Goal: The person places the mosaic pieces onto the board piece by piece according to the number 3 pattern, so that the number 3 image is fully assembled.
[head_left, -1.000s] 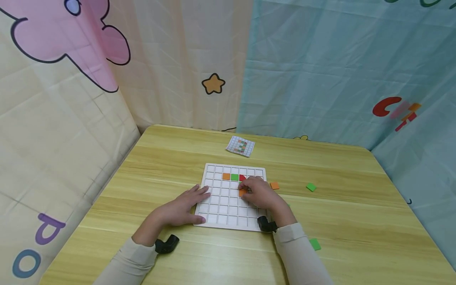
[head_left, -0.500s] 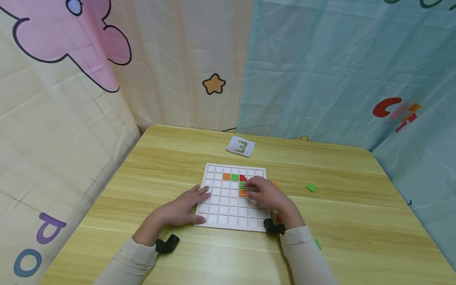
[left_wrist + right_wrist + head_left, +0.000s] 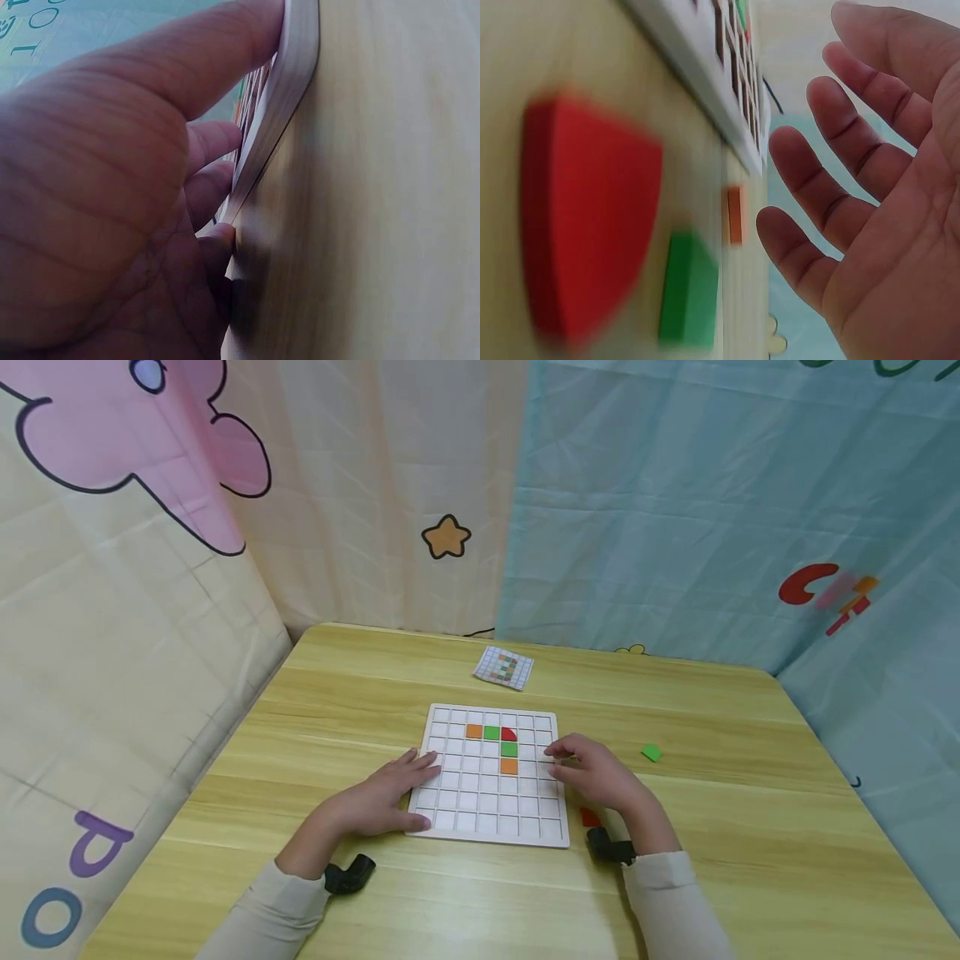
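A white grid board [image 3: 468, 822] lies on the wooden table. Set in its cells are an orange tile [image 3: 474, 732], a green tile [image 3: 491, 732] and a red rounded tile [image 3: 508, 734] in a row, with another green tile [image 3: 509, 749] and an orange tile [image 3: 509, 766] below the red one. My left hand [image 3: 378, 797] rests with spread fingers on the board's left edge. At the right edge hovers my right hand [image 3: 600, 774], fingers loosely bent and holding nothing. Beside the board, a loose red rounded piece [image 3: 600, 217] lies under the right wrist.
Also loose right of the board, a green tile [image 3: 694, 292] and an orange tile [image 3: 736, 214] show in the right wrist view. Farther right sits a green tile [image 3: 652, 752]. A small card [image 3: 504, 667] printed with a coloured grid pattern lies behind the board. Curtains hang around the table.
My right hand has drawn back to the right, off the green and orange tiles in the board, which now show fully. My left hand has stayed on the board's edge.
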`<state>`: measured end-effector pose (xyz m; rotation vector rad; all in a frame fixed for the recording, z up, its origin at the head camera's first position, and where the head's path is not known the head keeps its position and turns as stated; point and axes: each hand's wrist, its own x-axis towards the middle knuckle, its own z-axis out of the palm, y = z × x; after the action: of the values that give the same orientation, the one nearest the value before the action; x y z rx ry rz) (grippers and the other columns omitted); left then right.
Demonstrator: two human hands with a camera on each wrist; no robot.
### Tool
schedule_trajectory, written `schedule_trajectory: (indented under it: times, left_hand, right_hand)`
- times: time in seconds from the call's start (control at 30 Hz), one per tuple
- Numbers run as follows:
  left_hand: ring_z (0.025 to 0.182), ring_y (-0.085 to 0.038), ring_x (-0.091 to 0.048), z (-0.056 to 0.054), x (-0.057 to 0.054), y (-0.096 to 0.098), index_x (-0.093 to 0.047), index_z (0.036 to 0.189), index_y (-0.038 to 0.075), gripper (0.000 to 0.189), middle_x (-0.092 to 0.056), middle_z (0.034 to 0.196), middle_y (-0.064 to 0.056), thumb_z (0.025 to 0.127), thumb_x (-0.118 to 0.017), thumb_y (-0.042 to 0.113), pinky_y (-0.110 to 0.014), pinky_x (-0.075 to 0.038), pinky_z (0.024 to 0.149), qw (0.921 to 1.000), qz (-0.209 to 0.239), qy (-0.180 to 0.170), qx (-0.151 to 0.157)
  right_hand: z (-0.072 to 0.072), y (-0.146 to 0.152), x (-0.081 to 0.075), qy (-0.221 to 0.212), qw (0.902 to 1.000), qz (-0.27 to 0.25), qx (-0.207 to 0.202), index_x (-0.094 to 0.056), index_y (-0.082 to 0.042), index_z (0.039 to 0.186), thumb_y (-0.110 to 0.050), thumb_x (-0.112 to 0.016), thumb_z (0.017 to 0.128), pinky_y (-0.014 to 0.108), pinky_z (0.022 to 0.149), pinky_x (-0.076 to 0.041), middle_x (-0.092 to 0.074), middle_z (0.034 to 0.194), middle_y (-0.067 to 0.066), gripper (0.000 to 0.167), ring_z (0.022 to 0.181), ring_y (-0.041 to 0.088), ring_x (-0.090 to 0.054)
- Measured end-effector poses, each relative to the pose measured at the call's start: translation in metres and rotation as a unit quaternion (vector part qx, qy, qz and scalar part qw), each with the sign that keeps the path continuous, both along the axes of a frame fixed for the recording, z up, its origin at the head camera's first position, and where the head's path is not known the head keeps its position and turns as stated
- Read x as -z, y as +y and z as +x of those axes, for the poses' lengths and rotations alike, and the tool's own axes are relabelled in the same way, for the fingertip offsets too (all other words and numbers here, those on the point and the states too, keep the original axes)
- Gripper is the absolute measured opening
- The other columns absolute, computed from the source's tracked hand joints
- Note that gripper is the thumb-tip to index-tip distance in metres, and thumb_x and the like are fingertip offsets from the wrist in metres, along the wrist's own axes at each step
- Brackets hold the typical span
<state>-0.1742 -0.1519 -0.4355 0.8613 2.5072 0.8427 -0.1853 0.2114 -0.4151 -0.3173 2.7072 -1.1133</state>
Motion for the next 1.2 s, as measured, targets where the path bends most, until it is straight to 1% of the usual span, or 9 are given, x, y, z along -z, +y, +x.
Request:
schedule_trajectory:
  times: [0.23,0.33,0.5,0.77,0.93,1.03,1.2]
  left_hand:
    - [0.151,-0.034,-0.005,0.000,0.000,0.000,-0.035,0.155,0.009,0.081,-0.020,0.164,-0.004,0.090,-0.074,0.037,-0.058,-0.014,0.116,1.0000,-0.003,-0.004,0.000]
    - [0.151,-0.033,-0.005,0.000,-0.001,0.000,-0.035,0.155,0.009,0.080,-0.020,0.164,-0.003,0.090,-0.074,0.036,-0.057,-0.015,0.116,1.0000,-0.005,-0.003,-0.001]
    - [0.151,-0.033,-0.004,0.000,-0.003,0.000,-0.035,0.155,0.009,0.080,-0.020,0.164,-0.004,0.090,-0.074,0.035,-0.057,-0.015,0.116,1.0000,-0.007,-0.005,-0.001]
    - [0.151,-0.034,-0.005,0.000,-0.001,0.000,-0.035,0.155,0.009,0.081,-0.020,0.164,-0.004,0.090,-0.073,0.037,-0.058,-0.014,0.116,1.0000,-0.003,-0.006,-0.002]
    - [0.151,-0.033,-0.004,0.000,-0.002,0.000,-0.034,0.155,0.010,0.080,-0.019,0.164,-0.003,0.090,-0.073,0.037,-0.058,-0.013,0.116,1.0000,-0.005,-0.007,-0.001]
    - [0.151,-0.034,-0.004,0.001,-0.002,0.001,-0.034,0.155,0.010,0.081,-0.019,0.164,-0.004,0.090,-0.073,0.037,-0.058,-0.013,0.116,1.0000,-0.005,-0.007,-0.001]
    - [0.151,-0.033,-0.004,0.001,-0.003,0.001,-0.034,0.155,0.010,0.081,-0.019,0.164,-0.004,0.090,-0.073,0.036,-0.057,-0.014,0.116,0.9999,-0.005,-0.009,-0.002]
  right_hand:
    - [0.008,0.028,0.002,0.018,0.9998,0.002,-0.004,-0.065,-0.008,0.117,-0.014,-0.067,0.095,0.049,0.094,-0.048,-0.063,0.118,0.005,0.023,0.114,0.029,-0.056]
    - [0.013,0.038,0.004,0.023,0.9997,0.010,-0.001,-0.065,-0.007,0.117,-0.015,-0.067,0.095,0.051,0.095,-0.047,-0.064,0.117,0.007,0.023,0.113,0.030,-0.056]
    - [0.018,0.051,0.007,0.022,0.9995,0.019,0.009,-0.065,-0.007,0.116,-0.013,-0.068,0.094,0.053,0.098,-0.045,-0.064,0.117,0.007,0.023,0.113,0.030,-0.056]
    - [0.027,0.061,0.009,0.035,0.9991,0.023,0.004,-0.065,-0.006,0.115,-0.012,-0.070,0.093,0.052,0.097,-0.044,-0.062,0.116,0.006,0.024,0.109,0.028,-0.056]
    - [0.031,0.064,0.010,0.019,0.9995,0.024,0.007,-0.065,-0.007,0.115,-0.012,-0.070,0.093,0.052,0.099,-0.043,-0.062,0.117,0.006,0.024,0.111,0.029,-0.056]
    - [0.032,0.065,0.010,0.010,0.9998,0.020,0.001,-0.065,-0.006,0.116,-0.013,-0.070,0.093,0.054,0.101,-0.042,-0.062,0.118,0.007,0.025,0.114,0.030,-0.055]
    - [0.033,0.064,0.012,0.002,0.9997,0.022,-0.002,-0.066,-0.007,0.114,-0.012,-0.070,0.092,0.053,0.101,-0.042,-0.063,0.117,0.006,0.023,0.112,0.028,-0.056]
